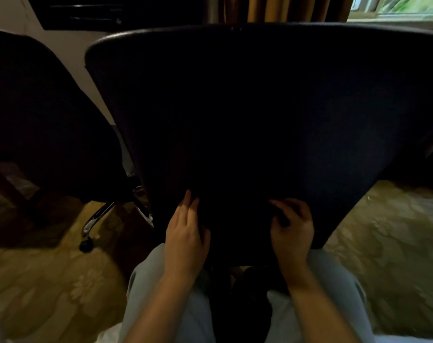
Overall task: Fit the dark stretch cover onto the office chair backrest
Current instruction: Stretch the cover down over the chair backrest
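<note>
Stretch cover (260, 107) is spreading upward from both hands. Right hand (293, 229) is gripping its lower edge, left hand (185, 233) pressing flat.

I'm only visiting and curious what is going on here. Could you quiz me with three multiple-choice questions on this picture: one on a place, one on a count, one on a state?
1. Where on the cover are the hands?
A) its top edge
B) its lower edge
C) not touching it

2. How many chairs show?
A) one
B) four
C) two

3. What are the right hand fingers doing?
A) curling into the fabric
B) lying straight, off the cover
C) holding a cup

Answers:
1 B: the left hand and right hand both sit low on the cover.
2 C: the covered one plus a second chair to its left.
3 A: the fingers are bent and bunch the fabric.
</note>
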Demonstrator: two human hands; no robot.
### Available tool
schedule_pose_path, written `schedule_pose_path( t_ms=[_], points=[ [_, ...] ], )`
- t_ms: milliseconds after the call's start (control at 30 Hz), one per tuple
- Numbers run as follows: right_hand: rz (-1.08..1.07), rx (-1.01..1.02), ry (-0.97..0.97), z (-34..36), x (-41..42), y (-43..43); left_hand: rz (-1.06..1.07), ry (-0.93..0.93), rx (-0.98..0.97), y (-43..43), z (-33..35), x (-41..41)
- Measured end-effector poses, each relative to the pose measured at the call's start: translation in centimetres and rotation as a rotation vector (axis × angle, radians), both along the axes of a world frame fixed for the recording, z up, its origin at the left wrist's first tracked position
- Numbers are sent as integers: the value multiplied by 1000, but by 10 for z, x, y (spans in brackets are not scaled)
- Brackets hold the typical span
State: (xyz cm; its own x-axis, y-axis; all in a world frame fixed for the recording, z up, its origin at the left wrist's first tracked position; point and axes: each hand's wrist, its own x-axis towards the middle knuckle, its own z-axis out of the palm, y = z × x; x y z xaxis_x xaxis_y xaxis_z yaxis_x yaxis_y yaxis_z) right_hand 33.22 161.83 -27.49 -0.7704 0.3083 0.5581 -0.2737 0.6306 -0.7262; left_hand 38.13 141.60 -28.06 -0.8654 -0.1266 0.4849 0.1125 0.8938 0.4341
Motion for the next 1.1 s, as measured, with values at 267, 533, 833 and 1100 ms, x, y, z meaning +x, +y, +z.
schedule_pose_path(
  t_ms=[267, 533, 833, 1100],
  points=[
    [-204, -265, -70, 14, -5, 42, -7, -36, 23, -2, -4, -4],
    [37, -142, -63, 4, 5, -28, 4, -43, -39, -5, -1, -2],
    [-24, -139, -23, 7, 5, 4, 4, -190, -134, -15, -10, -7],
    [-229, -375, -34, 16, -3, 41, 24, -182, -80, -13, -7, -6]
  ],
)
